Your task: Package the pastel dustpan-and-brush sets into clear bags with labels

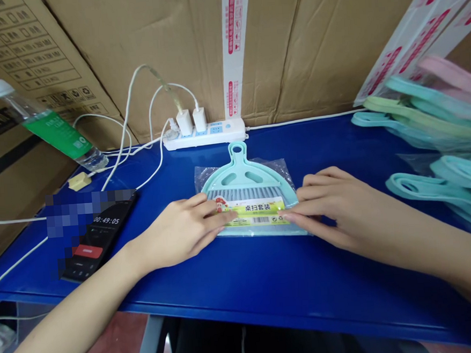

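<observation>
A light-blue dustpan and brush set (241, 168) in a clear plastic bag lies flat on the blue table, handle pointing away from me. Across its lower part sits a yellow-green paper label (258, 210) with a red mushroom print. My left hand (188, 225) grips the left edge of the set, its index finger resting on the label. On the other side, my right hand (330, 205) holds the right edge, thumb and index finger at the label's right end. Fingers of both hands are curled; what lies beneath them is hidden.
More bagged dustpan sets (454, 188) in blue, green and pink are piled at the right. A white power strip (206, 135) with chargers and cables stands behind the set. At left are a phone (102, 231) and a water bottle (57, 132). Cardboard boxes (161, 36) wall the back.
</observation>
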`<state>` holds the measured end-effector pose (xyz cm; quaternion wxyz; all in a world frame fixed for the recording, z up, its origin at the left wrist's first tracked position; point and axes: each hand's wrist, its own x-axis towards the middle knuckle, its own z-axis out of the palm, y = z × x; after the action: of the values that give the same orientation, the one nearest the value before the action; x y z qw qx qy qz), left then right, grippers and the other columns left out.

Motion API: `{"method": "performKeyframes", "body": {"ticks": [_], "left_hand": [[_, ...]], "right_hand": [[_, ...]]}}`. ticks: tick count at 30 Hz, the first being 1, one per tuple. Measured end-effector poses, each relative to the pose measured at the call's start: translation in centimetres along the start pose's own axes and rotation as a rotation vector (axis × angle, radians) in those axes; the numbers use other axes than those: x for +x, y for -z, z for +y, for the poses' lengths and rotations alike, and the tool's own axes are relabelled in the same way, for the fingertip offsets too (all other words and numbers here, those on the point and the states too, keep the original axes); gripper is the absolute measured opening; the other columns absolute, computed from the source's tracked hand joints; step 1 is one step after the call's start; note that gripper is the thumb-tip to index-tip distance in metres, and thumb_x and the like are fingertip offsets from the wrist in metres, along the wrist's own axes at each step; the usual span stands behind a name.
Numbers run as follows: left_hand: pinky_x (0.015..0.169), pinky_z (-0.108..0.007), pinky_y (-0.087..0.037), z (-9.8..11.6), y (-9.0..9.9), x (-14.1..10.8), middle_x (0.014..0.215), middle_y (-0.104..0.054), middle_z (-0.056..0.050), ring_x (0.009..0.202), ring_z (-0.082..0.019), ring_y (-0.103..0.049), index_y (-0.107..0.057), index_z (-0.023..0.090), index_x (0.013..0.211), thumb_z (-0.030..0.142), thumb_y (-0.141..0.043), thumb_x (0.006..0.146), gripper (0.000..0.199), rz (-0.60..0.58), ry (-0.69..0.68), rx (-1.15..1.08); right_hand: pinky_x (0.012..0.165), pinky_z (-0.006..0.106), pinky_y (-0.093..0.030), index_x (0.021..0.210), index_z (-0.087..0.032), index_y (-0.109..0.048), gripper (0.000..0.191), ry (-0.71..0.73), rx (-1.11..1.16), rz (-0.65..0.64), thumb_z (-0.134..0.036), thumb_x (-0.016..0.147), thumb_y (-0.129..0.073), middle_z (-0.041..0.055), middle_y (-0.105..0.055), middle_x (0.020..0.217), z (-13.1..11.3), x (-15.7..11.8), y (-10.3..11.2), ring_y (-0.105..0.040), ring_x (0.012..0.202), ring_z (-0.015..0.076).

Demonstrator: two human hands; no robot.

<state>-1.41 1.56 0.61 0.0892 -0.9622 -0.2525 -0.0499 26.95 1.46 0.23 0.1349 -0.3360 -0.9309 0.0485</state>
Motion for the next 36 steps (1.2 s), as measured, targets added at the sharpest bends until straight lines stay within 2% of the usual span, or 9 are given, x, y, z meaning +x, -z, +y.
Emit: {"method": "performKeyframes", "body": {"ticks": [5,11,17,21,30,36], "left_hand": [[0.072,-0.03,-0.052,0.0,0.2,0.0,0.09,-0.068,-0.005,0.079,-0.017,-0.059,-0.064,0.019,0.123,0.024,-0.035,0.102,0.036,-0.004,0.001,-0.013],[0.072,-0.03,-0.052,0.0,0.2,-0.1,0.092,-0.068,-0.006,0.081,-0.018,-0.059,-0.063,0.019,0.124,0.023,-0.035,0.102,0.036,-0.003,0.006,-0.009],[0.073,-0.03,-0.053,0.1,0.1,-0.1,0.095,-0.068,-0.006,0.082,-0.018,-0.06,-0.062,0.019,0.124,0.022,-0.037,0.101,0.034,-0.014,0.009,-0.005],[0.072,-0.03,-0.053,0.1,0.0,0.0,0.093,-0.068,-0.006,0.081,-0.018,-0.06,-0.063,0.019,0.122,0.022,-0.037,0.101,0.034,-0.008,0.004,0.002],[0.073,-0.029,-0.053,0.1,0.0,-0.1,0.092,-0.068,-0.006,0.081,-0.018,-0.059,-0.063,0.019,0.124,0.021,-0.038,0.1,0.034,-0.017,0.016,-0.018],[0.072,-0.028,-0.052,0.0,-0.1,0.0,0.092,-0.067,-0.005,0.081,-0.017,-0.058,-0.062,0.019,0.124,0.02,-0.04,0.099,0.034,-0.018,0.019,-0.034]], "right_hand": [[0.071,0.037,-0.036,0.068,-0.022,-0.069,0.049,0.003,0.029,-0.015,-0.029,0.101,-0.033,0.0018,-0.06,0.06,0.1,-0.1,0.3,-0.051,0.064,0.0177],[0.07,0.037,-0.036,0.064,-0.022,-0.066,0.055,0.0,0.05,0.005,-0.036,0.103,-0.03,0.0004,-0.058,0.056,0.3,-0.1,0.2,-0.052,0.059,0.0163],[0.071,0.037,-0.037,0.063,-0.022,-0.063,0.049,0.01,0.023,0.012,-0.029,0.101,-0.033,0.0006,-0.059,0.058,0.2,0.0,0.3,-0.053,0.059,0.016],[0.071,0.037,-0.038,0.061,-0.022,-0.061,0.049,0.008,0.011,0.017,-0.03,0.101,-0.033,0.0008,-0.058,0.057,0.3,0.0,0.5,-0.053,0.058,0.0159],[0.068,0.036,-0.039,0.061,-0.023,-0.06,0.062,-0.055,0.135,-0.021,-0.053,0.102,-0.025,-0.0004,-0.058,0.056,0.5,0.4,0.3,-0.053,0.056,0.0154],[0.063,0.033,-0.04,0.065,-0.024,-0.063,0.061,-0.117,0.193,-0.046,-0.06,0.099,-0.028,-0.0007,-0.062,0.058,1.1,0.3,0.4,-0.054,0.056,0.0153]]}}
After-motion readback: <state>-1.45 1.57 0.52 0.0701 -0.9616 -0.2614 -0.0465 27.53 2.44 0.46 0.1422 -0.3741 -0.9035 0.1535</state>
